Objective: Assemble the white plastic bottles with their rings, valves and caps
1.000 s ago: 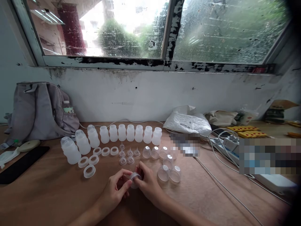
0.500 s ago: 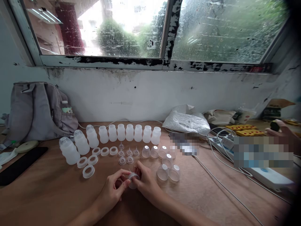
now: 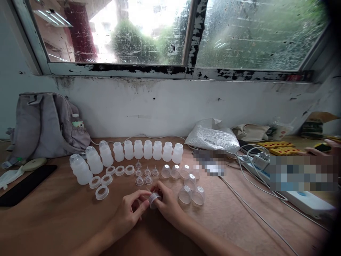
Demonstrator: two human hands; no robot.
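My right hand (image 3: pixel 169 205) grips a translucent ring (image 3: pixel 153 201) low in the middle, its fingers around the rim. On the ring's left side, my left hand (image 3: pixel 133 209) pinches with thumb and forefinger; a clear teat seems to be between them, mostly hidden. Beyond the hands lie several clear teats (image 3: pixel 147 180). Loose rings (image 3: pixel 102 192) are spread to the left, and several clear domed caps (image 3: pixel 184 195) stand to the right. A row of frosted bottles (image 3: pixel 147 150) stands behind; the capped bottles (image 3: pixel 80 169) are at its left end.
At the left are a grey backpack (image 3: pixel 48 121) and a black flat object (image 3: pixel 29 185). Rightward lie a silvery plastic bag (image 3: pixel 213 137), a white power strip (image 3: pixel 306 203) with cables, and yellow trays (image 3: pixel 279 146). Another person's hand (image 3: pixel 326 146) shows at the right edge.
The ring has tilted and shifted slightly right and up in my right hand. My left fingers have moved a little. The other person's hand has moved right and down. The view has shifted slightly.
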